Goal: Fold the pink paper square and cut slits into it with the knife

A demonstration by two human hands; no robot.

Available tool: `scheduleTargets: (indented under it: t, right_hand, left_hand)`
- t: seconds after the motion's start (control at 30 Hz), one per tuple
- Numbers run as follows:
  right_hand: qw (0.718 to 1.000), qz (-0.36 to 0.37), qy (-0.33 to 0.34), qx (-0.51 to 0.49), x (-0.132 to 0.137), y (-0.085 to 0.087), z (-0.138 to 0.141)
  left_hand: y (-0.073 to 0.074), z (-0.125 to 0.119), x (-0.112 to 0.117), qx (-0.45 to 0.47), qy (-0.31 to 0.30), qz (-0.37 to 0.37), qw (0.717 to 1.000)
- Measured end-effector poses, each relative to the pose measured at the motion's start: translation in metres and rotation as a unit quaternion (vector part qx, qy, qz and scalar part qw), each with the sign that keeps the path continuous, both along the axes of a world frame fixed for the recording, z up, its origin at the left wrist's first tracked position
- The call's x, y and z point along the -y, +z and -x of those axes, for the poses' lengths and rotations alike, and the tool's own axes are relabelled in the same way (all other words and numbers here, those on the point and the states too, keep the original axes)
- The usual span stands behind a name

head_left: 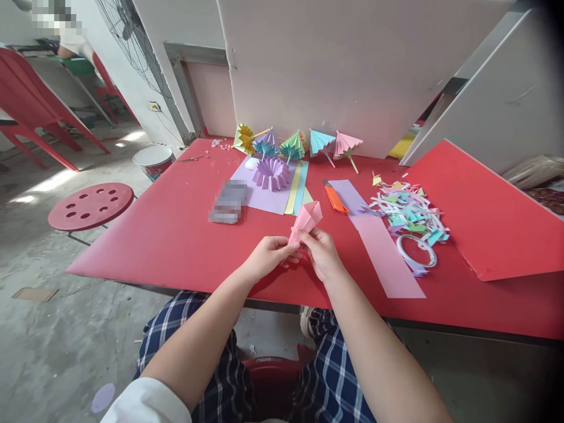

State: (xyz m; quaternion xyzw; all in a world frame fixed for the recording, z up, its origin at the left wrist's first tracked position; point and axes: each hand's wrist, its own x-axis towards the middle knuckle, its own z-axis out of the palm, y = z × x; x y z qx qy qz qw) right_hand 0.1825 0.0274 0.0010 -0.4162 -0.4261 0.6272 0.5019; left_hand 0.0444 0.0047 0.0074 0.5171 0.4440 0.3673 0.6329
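Note:
Between my two hands, above the front of the red table (185, 235), is a folded piece of pink paper (307, 217), its top fanning open. My left hand (271, 255) pinches its lower left side. The fingers of my right hand (319, 249) are closed on its lower right side. Beyond the hands stands a purple pleated paper ring (271, 174) on stacked coloured sheets (267, 201). An orange utility knife (335, 198) rests to the right, beside purple and pink paper strips (388, 252).
Several small paper umbrellas (321, 144) line the back edge. Paper scraps (414, 208) and a roll of white tape (400, 245) are at the right, near a raised red board (506, 229). A phone (229, 201) lies left. A red stool (88, 220) and bucket (152, 160) stand beside the table.

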Motion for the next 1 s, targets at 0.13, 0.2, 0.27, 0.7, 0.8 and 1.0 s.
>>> scheduleTargets:
  t: [0.13,0.2,0.27,0.7,0.8,1.0]
  right_hand:
    - [0.999,-0.002,-0.043,0.018,-0.0029,0.0002,-0.0025]
    - [0.997,0.004,-0.068,0.030,-0.0040,0.0001,-0.0035]
    - [0.996,0.013,-0.076,0.036,-0.0045,0.0003,-0.0039]
    - [0.995,0.024,-0.095,0.036,-0.0051,0.0013,-0.0052]
    - [0.993,0.027,-0.102,0.043,-0.0058,0.0000,-0.0066]
    - [0.993,0.024,-0.104,0.048,-0.0054,-0.0007,-0.0069]
  left_hand:
    - [-0.0021,0.0001,-0.0008,-0.028,-0.012,0.010,0.999]
    - [-0.0035,0.0001,-0.0011,-0.037,-0.014,0.014,0.999]
    - [-0.0045,0.0000,-0.0012,-0.041,-0.016,0.011,0.999]
    - [-0.0036,0.0014,-0.0012,-0.048,-0.038,0.008,0.998]
    - [-0.0023,0.0012,-0.0006,-0.053,-0.033,0.008,0.998]
    - [0.0008,0.0001,0.0019,-0.047,-0.020,-0.019,0.998]
